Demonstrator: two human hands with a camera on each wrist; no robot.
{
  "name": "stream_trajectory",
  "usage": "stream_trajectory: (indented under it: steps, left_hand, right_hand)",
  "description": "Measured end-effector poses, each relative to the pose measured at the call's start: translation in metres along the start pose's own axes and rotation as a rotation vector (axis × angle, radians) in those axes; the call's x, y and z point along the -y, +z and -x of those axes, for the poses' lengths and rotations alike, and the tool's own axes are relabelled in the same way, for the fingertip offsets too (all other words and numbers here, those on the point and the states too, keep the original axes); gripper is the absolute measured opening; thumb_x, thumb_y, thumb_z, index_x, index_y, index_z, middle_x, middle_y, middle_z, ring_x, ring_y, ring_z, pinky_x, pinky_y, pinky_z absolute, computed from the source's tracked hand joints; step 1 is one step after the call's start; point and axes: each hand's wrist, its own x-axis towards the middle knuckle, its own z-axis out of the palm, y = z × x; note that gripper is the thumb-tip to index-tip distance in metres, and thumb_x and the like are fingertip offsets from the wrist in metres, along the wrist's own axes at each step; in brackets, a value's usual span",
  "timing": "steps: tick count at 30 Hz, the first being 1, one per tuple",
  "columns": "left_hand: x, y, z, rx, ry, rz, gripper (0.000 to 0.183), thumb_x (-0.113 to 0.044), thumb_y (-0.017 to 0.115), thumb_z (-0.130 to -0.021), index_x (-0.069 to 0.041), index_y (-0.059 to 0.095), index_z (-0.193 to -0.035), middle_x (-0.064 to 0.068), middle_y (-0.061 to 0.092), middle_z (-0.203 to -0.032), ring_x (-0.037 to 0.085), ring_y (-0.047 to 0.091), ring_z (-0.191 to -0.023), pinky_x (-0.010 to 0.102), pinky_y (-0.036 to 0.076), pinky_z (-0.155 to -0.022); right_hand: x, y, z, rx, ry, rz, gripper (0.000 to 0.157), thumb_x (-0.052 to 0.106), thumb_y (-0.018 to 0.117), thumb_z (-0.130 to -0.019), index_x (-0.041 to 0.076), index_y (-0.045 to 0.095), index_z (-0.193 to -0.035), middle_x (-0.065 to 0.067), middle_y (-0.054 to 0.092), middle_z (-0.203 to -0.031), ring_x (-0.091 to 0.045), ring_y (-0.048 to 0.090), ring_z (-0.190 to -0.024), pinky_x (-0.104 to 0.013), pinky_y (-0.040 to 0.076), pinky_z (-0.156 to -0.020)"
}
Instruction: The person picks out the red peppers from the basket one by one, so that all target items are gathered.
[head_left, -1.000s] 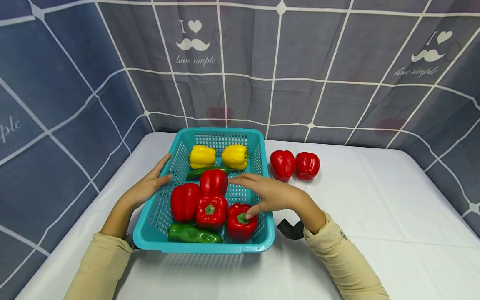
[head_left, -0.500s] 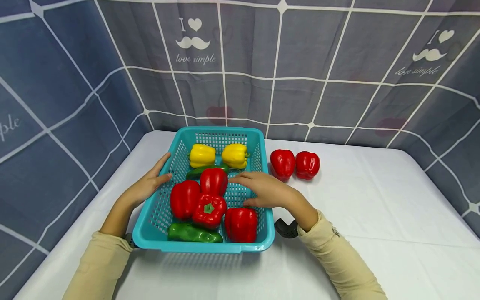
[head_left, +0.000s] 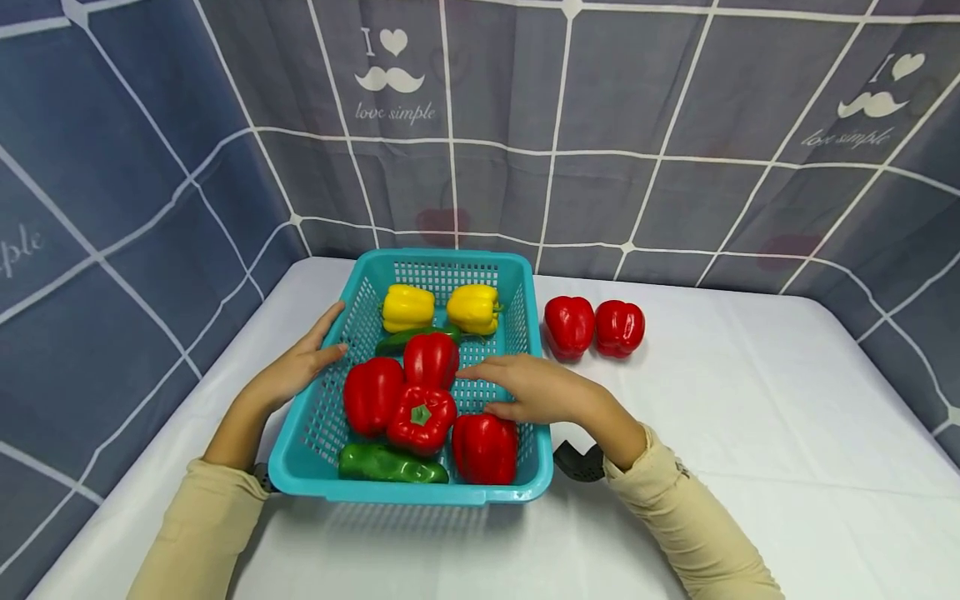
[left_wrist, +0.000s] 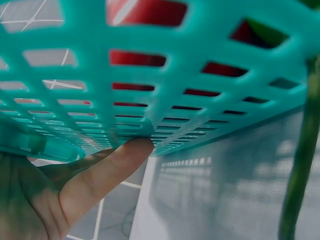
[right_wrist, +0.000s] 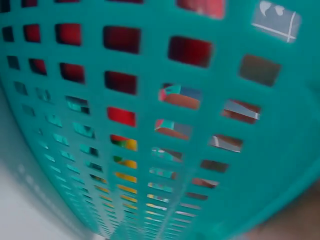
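My left hand [head_left: 296, 367] lies along the left side of the teal plastic basket [head_left: 408, 495]. Seen from the left wrist, its straight thumb [left_wrist: 107, 177] touches the perforated outer wall. Reaching over the right rim, my right hand [head_left: 536, 387] extends its fingers inside the basket. Its fingertips are right by the upper red bell pepper [head_left: 431, 360], and its thumb is at the top of the lower-right red bell pepper [head_left: 485, 450]. A third red bell pepper [head_left: 372, 396] sits left, beside one with its green stem showing [head_left: 422, 419]. The basket wall mostly hides this hand in the right wrist view.
Two yellow bell peppers [head_left: 408, 308] lie at the basket's far end, with a slim green pepper [head_left: 405, 340] before them. A green pepper [head_left: 392, 463] lies along the near wall. Outside, right of the basket, two red bell peppers [head_left: 568, 327] sit on the white tablecloth [head_left: 750, 375].
The lower-right red bell pepper has turned, so its stem no longer shows, and my right thumb has shifted to its top. The stem-up red pepper beside it has tilted slightly. My left hand stays put.
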Motion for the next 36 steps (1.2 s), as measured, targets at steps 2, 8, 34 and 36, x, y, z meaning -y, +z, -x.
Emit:
stream_trajectory:
  steps: [2, 8, 34, 36]
  left_hand:
    - [-0.001, 0.0, 0.0, -0.004, 0.008, 0.001, 0.07, -0.018, 0.038, -0.096, -0.018, -0.01, -0.147, 0.014, -0.013, -0.152, 0.043, 0.0, -0.136, 0.067, 0.009, -0.102]
    - [-0.001, 0.002, 0.001, -0.014, 0.008, -0.015, 0.069, -0.02, 0.037, -0.096, -0.018, -0.01, -0.147, 0.014, -0.011, -0.153, 0.043, 0.004, -0.136, 0.067, 0.014, -0.102]
    - [-0.003, 0.0, 0.002, 0.001, 0.0, 0.012, 0.071, -0.013, 0.037, -0.096, -0.016, -0.012, -0.146, 0.014, -0.013, -0.152, 0.043, 0.001, -0.136, 0.067, 0.01, -0.102]
    - [-0.003, 0.0, 0.002, 0.001, -0.002, 0.016, 0.071, -0.014, 0.037, -0.096, -0.016, -0.012, -0.146, 0.014, -0.014, -0.152, 0.042, -0.001, -0.137, 0.066, 0.01, -0.103]
  right_hand:
    - [0.003, -0.003, 0.003, 0.004, 0.01, -0.001, 0.052, 0.024, 0.065, -0.084, 0.015, 0.048, -0.132, -0.002, 0.056, -0.128, -0.019, 0.051, -0.118, -0.035, 0.049, -0.089]
    - [0.011, -0.007, 0.012, 0.087, 0.077, -0.06, 0.057, 0.031, 0.069, -0.08, 0.017, 0.049, -0.131, -0.001, 0.063, -0.11, -0.016, 0.058, -0.101, -0.024, 0.051, -0.076]
    - [0.037, 0.019, -0.002, 0.241, 0.177, 0.325, 0.095, 0.052, 0.077, -0.063, 0.021, 0.034, -0.142, 0.001, 0.055, -0.129, -0.015, 0.05, -0.118, -0.047, 0.035, -0.1]
    - [0.036, 0.019, -0.003, 0.225, 0.184, 0.317, 0.095, 0.051, 0.077, -0.062, 0.022, 0.034, -0.142, 0.0, 0.052, -0.132, -0.017, 0.05, -0.118, -0.044, 0.038, -0.098]
